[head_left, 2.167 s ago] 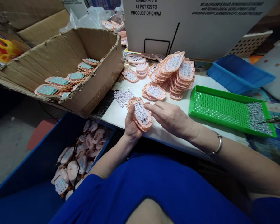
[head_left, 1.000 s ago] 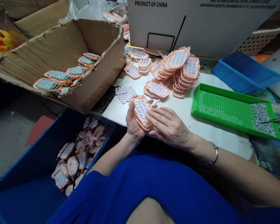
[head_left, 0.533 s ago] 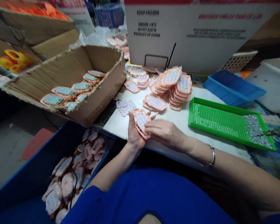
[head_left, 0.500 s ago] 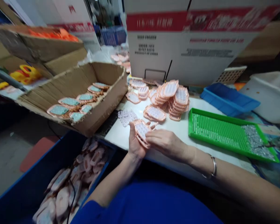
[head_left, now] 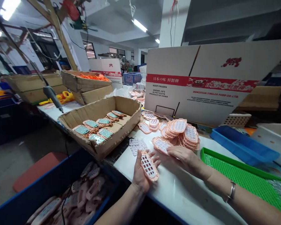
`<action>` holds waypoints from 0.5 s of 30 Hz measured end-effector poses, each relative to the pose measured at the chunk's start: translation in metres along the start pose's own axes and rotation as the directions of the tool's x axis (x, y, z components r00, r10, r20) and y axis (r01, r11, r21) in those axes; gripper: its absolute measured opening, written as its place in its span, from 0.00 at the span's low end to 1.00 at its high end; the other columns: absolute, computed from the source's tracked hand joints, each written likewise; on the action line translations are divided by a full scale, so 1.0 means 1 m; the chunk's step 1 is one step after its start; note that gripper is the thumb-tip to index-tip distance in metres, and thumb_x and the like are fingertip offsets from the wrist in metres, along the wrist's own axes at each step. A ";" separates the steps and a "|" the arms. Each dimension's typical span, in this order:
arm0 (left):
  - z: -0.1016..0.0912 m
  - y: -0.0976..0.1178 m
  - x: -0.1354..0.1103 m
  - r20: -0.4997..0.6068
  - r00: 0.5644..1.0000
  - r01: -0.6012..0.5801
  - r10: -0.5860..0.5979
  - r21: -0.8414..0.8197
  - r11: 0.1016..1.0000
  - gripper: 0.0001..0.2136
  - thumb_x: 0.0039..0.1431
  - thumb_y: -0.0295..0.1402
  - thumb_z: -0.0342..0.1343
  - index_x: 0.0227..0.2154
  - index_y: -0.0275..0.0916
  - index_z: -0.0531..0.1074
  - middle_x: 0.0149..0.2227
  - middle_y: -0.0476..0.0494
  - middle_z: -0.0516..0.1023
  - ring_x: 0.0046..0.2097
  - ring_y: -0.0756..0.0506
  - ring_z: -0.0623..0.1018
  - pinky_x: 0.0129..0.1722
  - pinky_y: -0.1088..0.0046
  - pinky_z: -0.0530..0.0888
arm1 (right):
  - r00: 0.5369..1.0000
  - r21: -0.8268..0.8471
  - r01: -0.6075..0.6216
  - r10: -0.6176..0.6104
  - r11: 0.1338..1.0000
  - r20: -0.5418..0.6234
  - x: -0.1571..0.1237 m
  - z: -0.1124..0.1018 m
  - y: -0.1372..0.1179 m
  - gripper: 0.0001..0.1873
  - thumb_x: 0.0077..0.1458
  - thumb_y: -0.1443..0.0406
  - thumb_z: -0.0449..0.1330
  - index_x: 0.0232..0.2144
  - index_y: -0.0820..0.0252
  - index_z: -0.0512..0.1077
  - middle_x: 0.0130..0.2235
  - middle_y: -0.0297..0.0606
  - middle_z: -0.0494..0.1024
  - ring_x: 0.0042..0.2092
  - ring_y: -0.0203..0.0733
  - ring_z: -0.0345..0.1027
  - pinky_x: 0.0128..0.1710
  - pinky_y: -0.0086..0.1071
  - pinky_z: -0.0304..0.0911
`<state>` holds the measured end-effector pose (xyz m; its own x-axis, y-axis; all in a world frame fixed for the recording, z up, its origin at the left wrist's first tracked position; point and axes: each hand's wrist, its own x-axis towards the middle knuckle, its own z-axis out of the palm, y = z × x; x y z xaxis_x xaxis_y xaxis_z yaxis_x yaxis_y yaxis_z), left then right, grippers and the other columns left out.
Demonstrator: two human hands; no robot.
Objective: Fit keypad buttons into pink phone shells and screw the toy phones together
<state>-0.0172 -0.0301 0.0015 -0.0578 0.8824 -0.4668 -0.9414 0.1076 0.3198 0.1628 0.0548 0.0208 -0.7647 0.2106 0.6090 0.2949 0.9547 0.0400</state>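
On my left hand (head_left: pixel 138 176), palm up, rests a pink plastic casing (head_left: pixel 149 166) with a white grid full of dark holes. My thumb and fingers hold it at its edges. My right hand (head_left: pixel 184 157) has its fingertips on the right edge of another pink casing (head_left: pixel 161 144) with a pale grid, low over the table on or beside a small pile. Whether it is lifted off the pile I cannot tell. Behind that hand stand overlapping stacks of similar casings (head_left: pixel 180 125). White lattice pieces (head_left: pixel 137 146) lie beyond my left hand.
A cardboard box (head_left: pixel 125 135) at left holds several casings with greenish boards. Below it stands a blue bin (head_left: pixel 41 182) of casings. To the right are a green ribbed tray (head_left: pixel 239 173) and a blue tray (head_left: pixel 243 147). A screwdriver (head_left: pixel 52 97) hangs at left; a white carton (head_left: pixel 201 87) stands behind.
The view has tilted up. My right hand has moved away from my left, to the casing pile. The pale-grid casing on top in my left hand is gone, leaving one with dark holes.
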 end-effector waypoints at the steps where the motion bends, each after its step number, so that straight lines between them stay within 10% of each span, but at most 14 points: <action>1: -0.001 0.002 0.000 0.007 1.000 -0.005 0.005 -0.002 1.000 0.18 0.68 0.45 0.46 0.39 0.34 0.71 0.33 0.41 0.80 0.31 0.45 0.81 0.34 0.68 0.78 | 0.998 0.003 -0.020 0.020 1.000 0.057 -0.002 0.001 0.004 0.17 0.64 0.72 0.47 0.31 0.61 0.74 0.33 0.44 0.82 0.34 0.38 0.77 0.35 0.30 0.74; 5: 0.000 0.013 0.004 0.012 1.000 -0.028 0.028 0.005 1.000 0.16 0.69 0.42 0.45 0.41 0.33 0.69 0.32 0.42 0.79 0.30 0.46 0.81 0.33 0.69 0.78 | 0.960 -0.043 -0.131 0.138 0.990 0.244 -0.006 0.004 0.012 0.17 0.64 0.70 0.47 0.32 0.61 0.75 0.34 0.44 0.82 0.34 0.40 0.78 0.35 0.32 0.74; 15: 0.051 0.053 0.036 0.133 0.991 -0.023 0.014 0.063 0.998 0.10 0.64 0.35 0.48 0.32 0.35 0.69 0.26 0.45 0.75 0.23 0.50 0.75 0.25 0.75 0.71 | 0.980 -0.126 -0.104 0.123 0.987 0.154 0.025 -0.001 0.031 0.20 0.67 0.64 0.46 0.38 0.58 0.79 0.37 0.45 0.83 0.37 0.43 0.79 0.37 0.33 0.76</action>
<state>-0.0523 0.0307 0.0438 -0.0264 0.9371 -0.3481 -0.9171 0.1159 0.3815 0.1534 0.0899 0.0384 -0.8016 0.3561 0.4803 0.4426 0.8935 0.0763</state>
